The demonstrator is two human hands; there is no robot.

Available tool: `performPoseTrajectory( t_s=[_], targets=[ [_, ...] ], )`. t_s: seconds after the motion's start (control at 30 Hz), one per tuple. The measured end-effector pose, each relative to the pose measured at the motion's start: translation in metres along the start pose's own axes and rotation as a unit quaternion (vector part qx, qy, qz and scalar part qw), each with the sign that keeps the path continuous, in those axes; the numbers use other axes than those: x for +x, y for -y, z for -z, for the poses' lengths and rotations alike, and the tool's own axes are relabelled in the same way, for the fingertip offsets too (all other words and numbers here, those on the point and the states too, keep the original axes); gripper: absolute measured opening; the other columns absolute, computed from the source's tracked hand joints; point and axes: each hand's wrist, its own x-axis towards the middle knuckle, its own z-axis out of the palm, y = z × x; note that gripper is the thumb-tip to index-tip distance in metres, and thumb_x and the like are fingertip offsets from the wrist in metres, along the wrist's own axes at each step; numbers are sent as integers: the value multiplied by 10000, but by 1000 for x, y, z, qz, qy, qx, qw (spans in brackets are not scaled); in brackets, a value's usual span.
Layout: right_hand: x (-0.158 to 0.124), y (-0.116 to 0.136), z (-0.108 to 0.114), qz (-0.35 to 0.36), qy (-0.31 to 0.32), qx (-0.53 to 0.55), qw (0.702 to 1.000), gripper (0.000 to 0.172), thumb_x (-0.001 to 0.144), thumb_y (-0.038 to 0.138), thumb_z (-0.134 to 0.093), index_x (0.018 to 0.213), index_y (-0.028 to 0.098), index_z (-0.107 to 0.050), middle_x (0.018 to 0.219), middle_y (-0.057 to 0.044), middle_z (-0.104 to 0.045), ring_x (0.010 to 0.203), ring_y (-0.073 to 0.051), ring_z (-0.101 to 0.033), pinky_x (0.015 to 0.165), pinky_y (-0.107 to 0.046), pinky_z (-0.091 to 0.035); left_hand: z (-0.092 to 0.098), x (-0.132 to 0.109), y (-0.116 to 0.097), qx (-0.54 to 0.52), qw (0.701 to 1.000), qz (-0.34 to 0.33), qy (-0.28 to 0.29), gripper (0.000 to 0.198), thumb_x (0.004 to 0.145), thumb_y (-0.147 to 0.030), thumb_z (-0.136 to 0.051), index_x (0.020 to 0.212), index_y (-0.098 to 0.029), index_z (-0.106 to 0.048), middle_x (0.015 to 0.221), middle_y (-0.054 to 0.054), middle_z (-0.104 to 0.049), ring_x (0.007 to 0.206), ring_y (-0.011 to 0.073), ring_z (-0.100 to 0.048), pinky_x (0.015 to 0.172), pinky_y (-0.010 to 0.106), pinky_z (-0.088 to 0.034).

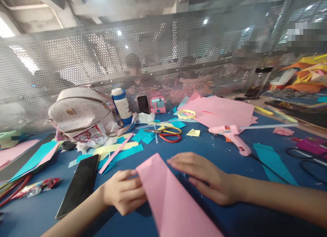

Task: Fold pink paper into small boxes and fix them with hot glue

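Observation:
A folded pink paper sheet (168, 199) lies on the blue table (219, 151) right in front of me, its point aimed away from me. My left hand (125, 192) is curled and pinches the sheet's left edge. My right hand (204, 175) rests flat beside the sheet's right edge, fingers stretched toward its tip, holding nothing.
A black phone (80, 184) lies to the left. Beyond are scissors (167, 134), a pink glue gun (233, 138), pink sheets (222, 110), teal and yellow paper scraps (122, 150), a white backpack (79, 110) and a bottle (122, 104). A perforated metal screen (102, 56) closes the back; people sit behind it.

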Motion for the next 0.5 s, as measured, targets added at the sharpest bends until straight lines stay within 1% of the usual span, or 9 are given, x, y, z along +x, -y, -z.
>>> performPoseTrajectory(
  t_s=[0.03,0.07,0.13,0.2,0.3,0.37,0.43,0.47,0.5],
  targets=[
    [-2,-4,-2,-52,-23,18,998,496,976,185,-356,1468,179,-298,1407,-124,-487,1332,-192,-404,1082,-384,-367,5,4,-5,-3,1000,-25,-11,275,964,-169,-454,1122,-318,-623,1022,-34,-730,981,150,-675,1004,353,-483],
    [-3,-9,-4,-103,-49,38,993,483,971,205,-393,1450,219,-331,1406,-109,-487,1307,-196,-431,1058,-377,-393,10,9,-9,-4,998,-54,-33,318,958,-146,-433,1221,-243,-581,1094,31,-723,1046,184,-663,1021,376,-477],
    [-4,-18,-8,-181,-101,80,975,433,964,258,-441,1395,269,-403,1381,-89,-502,1233,-202,-497,967,-349,-461,18,21,-12,-28,995,-71,-57,385,928,-107,-451,1300,-180,-522,1216,94,-674,1131,202,-629,1015,361,-494],
    [-4,-25,-11,-235,-140,115,955,386,968,274,-433,1354,274,-440,1334,-83,-528,1177,-201,-536,901,-332,-486,22,30,-11,-75,995,-34,-64,428,890,-66,-461,1289,-208,-527,1262,81,-646,1166,198,-611,971,315,-532],
    [-1,-29,-8,-279,-178,132,934,338,975,255,-409,1307,253,-476,1259,-77,-562,1159,-196,-542,920,-341,-465,19,35,-5,-132,989,43,-41,488,838,-36,-488,1265,-266,-540,1294,45,-622,1191,195,-594,893,256,-569],
    [2,-25,1,-266,-207,113,935,292,969,248,-419,1245,244,-515,1206,-69,-579,1118,-188,-554,918,-339,-459,15,33,0,-141,988,55,-27,515,818,-21,-493,1263,-276,-539,1283,42,-624,1174,195,-601,895,259,-564],
    [7,-15,12,-199,-211,73,954,248,954,232,-424,1161,236,-563,1135,-60,-607,1065,-183,-566,915,-343,-457,11,30,5,-132,990,48,-18,513,817,-17,-497,1261,-270,-538,1246,45,-641,1134,191,-616,927,280,-544],
    [10,-8,16,-140,-186,50,971,242,942,217,-427,1128,230,-583,1089,-54,-631,1048,-184,-574,936,-355,-446,10,30,6,-128,991,45,-13,503,820,-22,-502,1258,-266,-539,1225,45,-651,1111,187,-624,933,286,-536],
    [13,1,19,-75,-128,28,988,259,931,194,-426,1126,223,-595,1064,-50,-657,1044,-185,-584,950,-361,-439,8,29,8,-128,991,48,-8,489,826,-30,-507,1255,-264,-540,1209,43,-657,1090,184,-629,931,288,-532]
  ],
)
